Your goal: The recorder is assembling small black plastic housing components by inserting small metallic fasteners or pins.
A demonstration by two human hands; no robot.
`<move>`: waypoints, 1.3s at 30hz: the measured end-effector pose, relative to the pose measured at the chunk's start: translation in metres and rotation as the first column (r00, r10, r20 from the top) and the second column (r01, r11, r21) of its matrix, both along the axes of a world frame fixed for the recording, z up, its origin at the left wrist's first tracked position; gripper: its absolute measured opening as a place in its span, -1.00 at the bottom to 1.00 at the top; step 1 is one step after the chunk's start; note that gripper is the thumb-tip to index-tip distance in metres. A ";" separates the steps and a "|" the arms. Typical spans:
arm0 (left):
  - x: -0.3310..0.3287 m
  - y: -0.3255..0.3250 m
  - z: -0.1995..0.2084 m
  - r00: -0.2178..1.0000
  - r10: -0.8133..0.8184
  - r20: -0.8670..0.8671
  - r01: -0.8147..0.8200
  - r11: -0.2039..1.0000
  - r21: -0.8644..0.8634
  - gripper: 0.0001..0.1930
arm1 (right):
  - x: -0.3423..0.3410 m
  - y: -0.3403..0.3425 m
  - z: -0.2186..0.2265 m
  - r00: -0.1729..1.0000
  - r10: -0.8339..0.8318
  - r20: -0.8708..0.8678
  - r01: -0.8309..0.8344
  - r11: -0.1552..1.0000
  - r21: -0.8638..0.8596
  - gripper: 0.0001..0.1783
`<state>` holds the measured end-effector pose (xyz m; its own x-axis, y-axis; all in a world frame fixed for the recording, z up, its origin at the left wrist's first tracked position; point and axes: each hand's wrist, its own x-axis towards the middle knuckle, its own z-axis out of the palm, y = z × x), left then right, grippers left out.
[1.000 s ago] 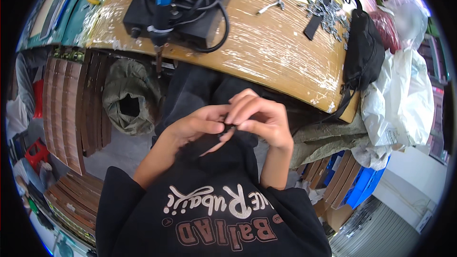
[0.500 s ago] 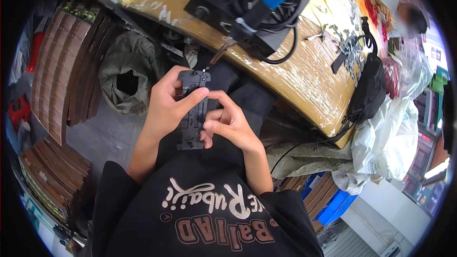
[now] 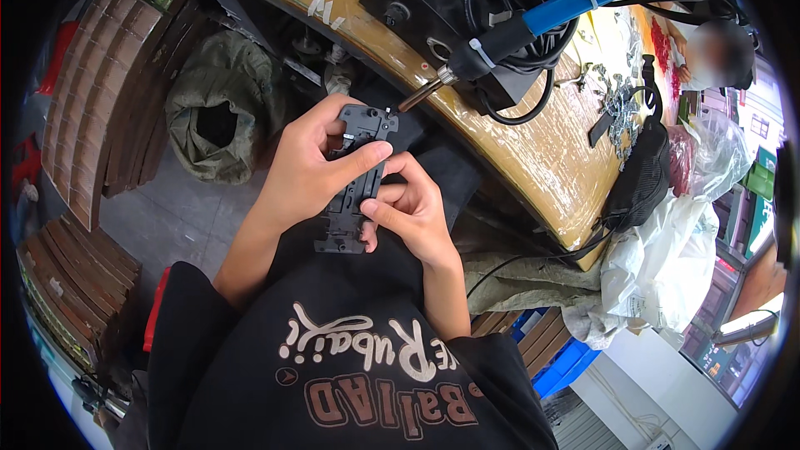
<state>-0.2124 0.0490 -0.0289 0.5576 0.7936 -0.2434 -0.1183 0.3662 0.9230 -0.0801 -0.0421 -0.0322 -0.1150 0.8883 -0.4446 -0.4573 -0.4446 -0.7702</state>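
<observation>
A long black plastic chassis (image 3: pixel 353 196), like the base of a toy car, is held up over my lap with both hands. My left hand (image 3: pixel 310 168) wraps its left side, the thumb pressed across its face. Lower on the right edge, my right hand (image 3: pixel 417 215) grips it with thumb and curled fingers. A soldering iron (image 3: pixel 575 5) with a blue and black handle points down-left over the table edge. Its brown tip lies close to small metal bits at the chassis's upper right corner; I cannot tell whether they touch.
The iron rests by a black box (image 3: pixel 400 12) with coiled cable on a film-wrapped table (image 3: pixel 533 162). Small metal parts and a black pouch (image 3: pixel 642 175) lie rightward, with a person beyond. Left are stacked brown trays (image 3: pixel 100 92) and an open sack (image 3: pixel 217 108).
My hands and the chassis have shifted slightly right and up. In the picture, the table and iron also sit further right, as the view has moved. Both hands keep their hold.
</observation>
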 end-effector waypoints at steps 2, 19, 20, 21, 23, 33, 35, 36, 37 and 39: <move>-0.002 0.000 0.001 1.000 0.004 -0.012 -0.004 1.000 0.020 -0.76 | -0.001 0.001 -0.001 1.000 0.001 0.002 -0.001 1.000 0.004 -0.73; 0.001 0.006 -0.004 0.995 0.012 -0.101 0.001 0.992 0.125 -0.77 | -0.001 0.005 -0.016 1.000 -0.012 -0.004 0.012 1.000 -0.015 -0.76; 0.001 0.005 -0.003 0.995 0.009 -0.098 0.003 0.993 0.122 -0.77 | -0.001 0.004 -0.015 1.000 -0.011 -0.004 0.011 1.000 -0.017 -0.76; 0.001 0.006 -0.002 0.996 0.007 -0.094 0.004 0.993 0.121 -0.77 | -0.001 0.004 -0.014 1.000 -0.015 -0.005 0.015 1.000 -0.002 -0.76; 0.001 0.006 -0.001 0.996 0.005 -0.094 0.006 0.993 0.120 -0.77 | -0.001 0.004 -0.013 1.000 -0.018 -0.004 0.018 1.000 0.013 -0.76; 0.002 0.007 -0.002 0.995 0.031 -0.097 -0.016 0.988 0.154 -0.76 | -0.003 0.006 -0.010 0.999 -0.036 0.014 0.036 0.999 0.035 -0.79; 0.002 0.007 0.000 0.994 0.029 -0.101 -0.013 0.988 0.154 -0.76 | -0.003 0.006 -0.011 0.999 -0.038 0.017 0.038 0.999 0.039 -0.79; 0.002 0.007 0.000 0.994 0.026 -0.105 -0.009 0.988 0.153 -0.76 | -0.003 0.006 -0.011 0.999 -0.040 0.017 0.040 0.998 0.041 -0.79; 0.003 0.007 0.000 0.994 0.025 -0.107 -0.009 0.988 0.156 -0.76 | -0.003 0.006 -0.011 0.999 -0.042 0.017 0.041 0.998 0.042 -0.79; 0.004 0.007 -0.002 0.995 0.042 -0.093 -0.025 0.984 0.176 -0.76 | -0.004 0.006 -0.011 0.999 -0.051 0.014 0.051 0.998 0.039 -0.79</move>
<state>-0.2088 0.0559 -0.0305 0.5105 0.8466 -0.1502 -0.0358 0.1955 0.9801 -0.0838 -0.0362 -0.0433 -0.0627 0.9096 -0.4107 -0.4672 -0.3904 -0.7933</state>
